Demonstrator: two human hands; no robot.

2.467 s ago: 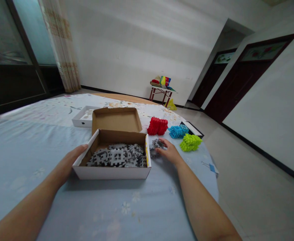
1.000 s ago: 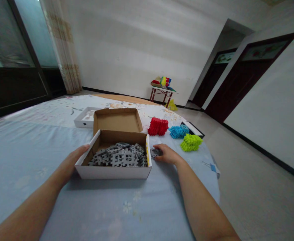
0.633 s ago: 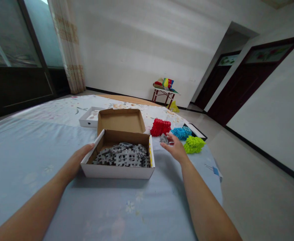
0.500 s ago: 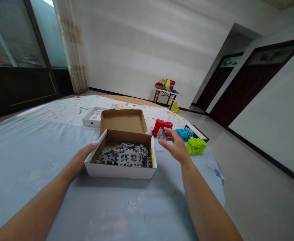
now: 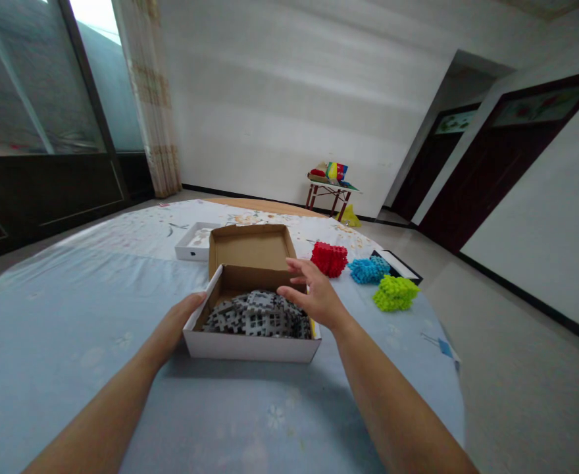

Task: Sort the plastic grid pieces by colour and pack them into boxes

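Observation:
A white cardboard box (image 5: 252,347) with a brown inside holds a heap of grey interlocking plastic pieces (image 5: 257,316). Its brown-lined lid (image 5: 252,250) stands raised at the back. My left hand (image 5: 183,322) grips the box's left wall, with the thumb at the rim and the other fingers hidden. Over the box's right side, my right hand (image 5: 316,296) hovers with its fingers apart and nothing between them. Beyond that hand sits a red block of joined pieces (image 5: 331,259).
Right of the red block lie a blue block (image 5: 368,270) and a yellow-green one (image 5: 397,293), beside a black-edged white tray or lid (image 5: 405,268). A shallow white box (image 5: 185,253) is behind on the left. Patterned cloth (image 5: 97,309) covers the table.
My right hand has moved left from beside the red block to over the box. The grey piece it held is out of its fingers. The view has shifted slightly.

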